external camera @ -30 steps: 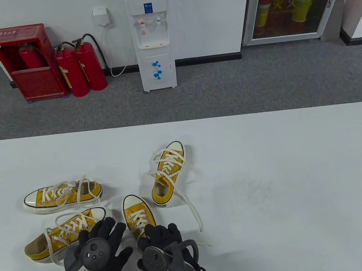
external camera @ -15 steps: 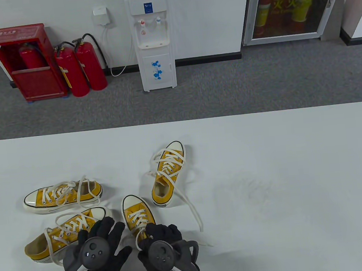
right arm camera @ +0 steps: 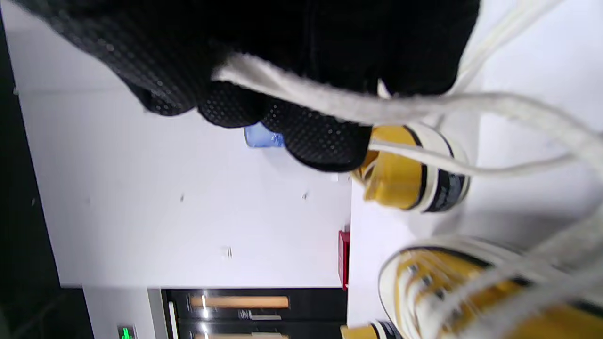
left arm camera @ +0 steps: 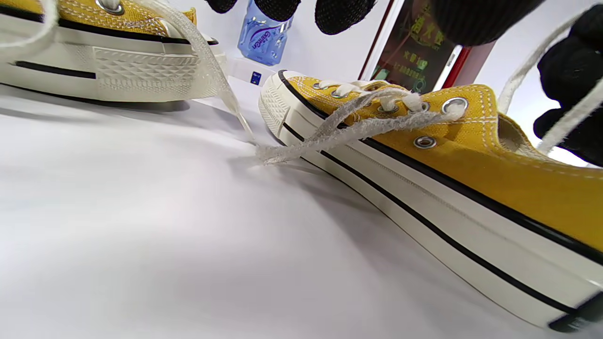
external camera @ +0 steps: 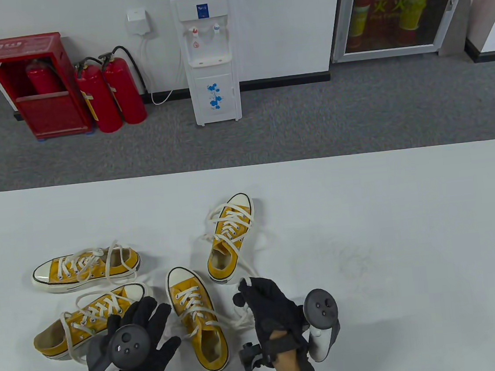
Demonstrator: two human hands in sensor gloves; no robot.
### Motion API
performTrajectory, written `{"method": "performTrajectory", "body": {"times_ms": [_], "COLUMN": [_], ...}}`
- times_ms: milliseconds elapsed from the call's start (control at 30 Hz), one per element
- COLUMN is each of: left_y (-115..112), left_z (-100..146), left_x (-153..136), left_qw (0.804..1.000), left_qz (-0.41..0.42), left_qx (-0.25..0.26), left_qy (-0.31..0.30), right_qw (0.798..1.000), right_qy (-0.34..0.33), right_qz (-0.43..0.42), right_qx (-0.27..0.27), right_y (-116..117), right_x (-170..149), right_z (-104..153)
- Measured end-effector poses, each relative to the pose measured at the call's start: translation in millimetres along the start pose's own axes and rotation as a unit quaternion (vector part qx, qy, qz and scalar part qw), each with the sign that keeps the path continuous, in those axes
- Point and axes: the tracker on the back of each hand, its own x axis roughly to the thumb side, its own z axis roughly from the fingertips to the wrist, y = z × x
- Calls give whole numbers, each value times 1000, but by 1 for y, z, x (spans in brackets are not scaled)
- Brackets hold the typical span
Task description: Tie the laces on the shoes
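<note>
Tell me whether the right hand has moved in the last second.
Yes. The right hand swung rightward and away from the near shoe, pulling lace with it.

Four yellow canvas shoes with loose white laces lie scattered on the white table.

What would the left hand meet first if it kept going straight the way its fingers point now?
Probably the toe end of the nearest left-side shoe: the left hand points up and slightly right, fingertips already at that shoe's toe cap. Depth is unclear; it could pass over it.
</note>
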Motion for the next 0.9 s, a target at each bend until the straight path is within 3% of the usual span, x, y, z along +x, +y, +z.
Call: {"method": "performTrajectory", "body": {"times_ms": [200,500,800,900], "left_y": [2,5,5,6], "left_z": [1,0,-26,-39], "left_x": [-3,-7,-9,-5], "left_qw": [1000,998,984,984], "left_qz": [17,60,171,168], "left_qx": [8,29,-20,-15], "left_qy": [0,-1,44,60], "right_qw": [998,997,998,998], "right_qy": [29,29,24,28], "right_qz": [-59,-68,-46,-46], "right_qx": [-11,19,33,34], "right_y": [-17,-11,-6,-5], "right_x": [-16,-21,-22,-24], "right_z": [-9,-12,-13,-14]}}
